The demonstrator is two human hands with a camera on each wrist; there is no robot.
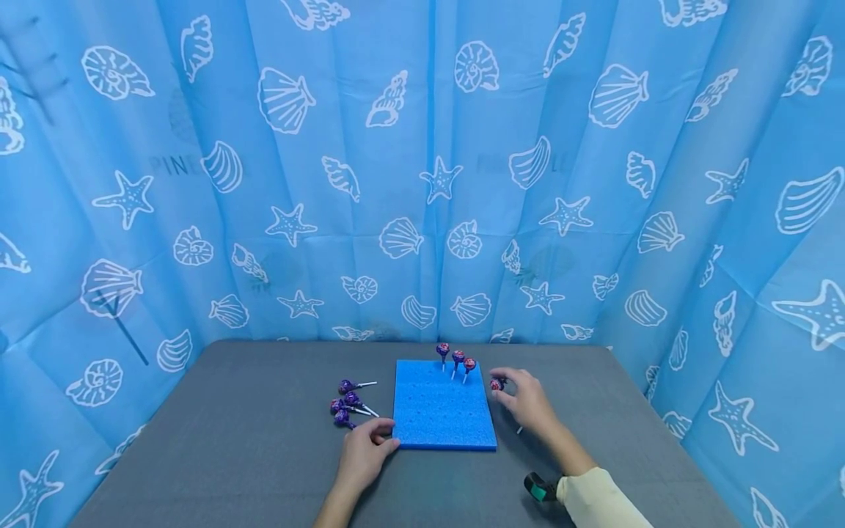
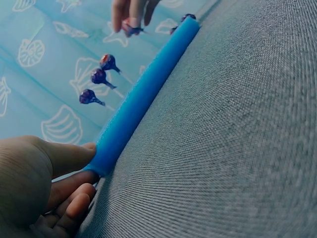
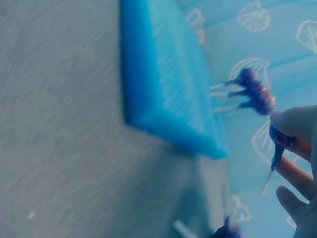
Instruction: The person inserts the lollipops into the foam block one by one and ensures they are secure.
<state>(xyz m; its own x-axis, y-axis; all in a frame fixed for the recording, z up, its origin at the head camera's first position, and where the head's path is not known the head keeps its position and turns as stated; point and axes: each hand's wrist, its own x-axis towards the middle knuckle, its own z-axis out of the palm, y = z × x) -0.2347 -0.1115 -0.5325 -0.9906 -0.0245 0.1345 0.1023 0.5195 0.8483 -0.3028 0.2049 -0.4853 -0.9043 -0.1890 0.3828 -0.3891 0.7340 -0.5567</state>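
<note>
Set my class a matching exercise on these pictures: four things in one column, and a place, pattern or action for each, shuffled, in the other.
Column one
1. Left hand
2. Right hand
3. Three lollipops in a row
4. Curtain

Column two
A. Blue with white seashells and starfish
B. Stuck in the blue foam board, toward its far right corner
C. Holds a single wrapped lollipop
D. Touches the board's near left corner

Right pairs: 1-D, 2-C, 3-B, 4-A
</note>
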